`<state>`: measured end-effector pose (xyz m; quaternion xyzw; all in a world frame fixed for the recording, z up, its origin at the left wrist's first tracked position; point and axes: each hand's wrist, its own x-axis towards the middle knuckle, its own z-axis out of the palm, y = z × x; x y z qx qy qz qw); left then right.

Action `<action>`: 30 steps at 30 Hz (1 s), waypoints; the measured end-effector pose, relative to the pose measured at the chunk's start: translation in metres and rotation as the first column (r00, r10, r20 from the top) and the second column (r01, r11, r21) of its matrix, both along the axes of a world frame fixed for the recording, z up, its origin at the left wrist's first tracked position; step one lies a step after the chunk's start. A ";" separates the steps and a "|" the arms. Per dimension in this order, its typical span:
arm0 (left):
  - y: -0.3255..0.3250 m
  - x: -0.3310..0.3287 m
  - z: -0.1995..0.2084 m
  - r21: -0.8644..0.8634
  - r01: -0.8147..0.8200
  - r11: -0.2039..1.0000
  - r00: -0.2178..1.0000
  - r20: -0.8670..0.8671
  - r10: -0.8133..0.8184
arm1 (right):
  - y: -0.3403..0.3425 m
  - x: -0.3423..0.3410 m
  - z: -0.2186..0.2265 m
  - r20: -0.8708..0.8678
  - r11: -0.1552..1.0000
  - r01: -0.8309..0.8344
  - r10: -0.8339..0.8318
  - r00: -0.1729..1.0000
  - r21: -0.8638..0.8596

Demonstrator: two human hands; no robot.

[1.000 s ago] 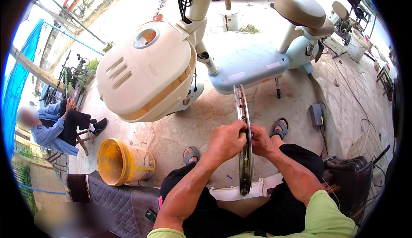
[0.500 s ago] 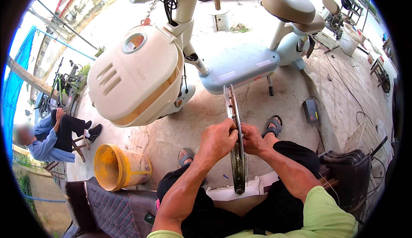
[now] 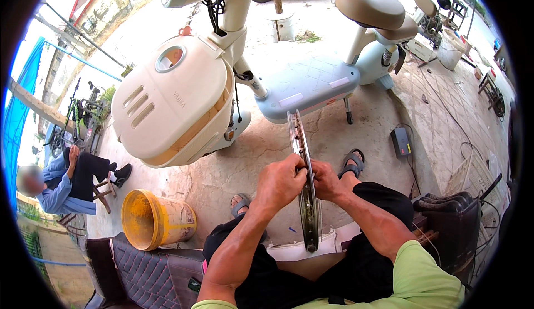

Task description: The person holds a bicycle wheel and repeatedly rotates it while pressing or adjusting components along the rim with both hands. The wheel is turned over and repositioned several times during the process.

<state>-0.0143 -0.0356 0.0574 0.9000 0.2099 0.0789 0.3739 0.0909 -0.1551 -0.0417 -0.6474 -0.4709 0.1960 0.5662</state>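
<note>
Between my knees a metal wheel rim stands upright, seen nearly edge-on, its bare channel toward me. My left hand is closed at the rim's left side, thumb and fingers bent against its edge. From the other side my right hand grips near the same height, its fingertips partly hidden behind the rim. Whether a small part sits between the fingers cannot be made out. The rim's lower end is by a white piece between my legs. Just beyond the rim's top is the pale blue footboard of an electric scooter.
The scooter's cream front basket fills the upper left. A yellow bucket lies on its side, left of my feet. A black charger box with a cord lies to the right. At far left a person sits on a stool.
The view has shifted very slightly. Both hands keep their hold on the rim, with hardly any visible movement.
</note>
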 end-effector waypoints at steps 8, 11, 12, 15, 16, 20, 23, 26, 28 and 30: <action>0.000 0.001 -0.001 0.037 0.009 0.999 0.999 -0.051 -0.007 | -0.001 0.000 0.000 0.008 0.999 -0.023 0.023 1.000 -0.026; -0.001 0.000 -0.001 0.036 0.008 0.999 1.000 -0.022 -0.008 | -0.001 0.000 0.002 0.014 1.000 -0.016 0.016 1.000 -0.013; -0.002 -0.001 -0.001 0.031 0.008 0.999 1.000 -0.002 -0.008 | -0.001 0.001 0.002 0.014 1.000 -0.015 0.015 1.000 -0.008; 0.000 -0.001 -0.005 0.029 0.016 0.999 1.000 0.000 -0.016 | -0.002 0.003 -0.001 0.046 0.998 -0.023 0.025 0.999 -0.052; 0.000 0.000 -0.006 0.031 0.020 0.999 1.000 -0.010 -0.019 | -0.002 0.003 -0.001 0.034 0.999 -0.023 0.024 0.999 -0.040; -0.001 0.001 -0.002 0.023 -0.001 1.000 0.999 -0.036 0.002 | 0.000 0.000 0.005 0.029 0.999 -0.005 0.006 1.000 -0.033; -0.002 0.001 -0.002 0.018 0.000 1.000 1.000 -0.011 0.001 | -0.002 0.002 0.002 0.030 0.999 0.000 0.002 1.000 -0.047; -0.001 0.001 -0.004 0.015 0.022 1.000 1.000 -0.001 -0.022 | -0.002 0.002 -0.004 -0.011 0.999 -0.022 0.022 1.000 -0.047; -0.001 0.003 -0.004 0.022 0.035 0.999 0.999 -0.033 -0.034 | -0.003 0.002 -0.003 -0.030 0.999 -0.025 0.024 0.999 -0.030; -0.002 0.004 -0.003 0.022 0.016 1.000 0.999 -0.046 -0.015 | -0.002 0.001 0.000 -0.032 1.000 -0.010 0.010 0.999 0.000</action>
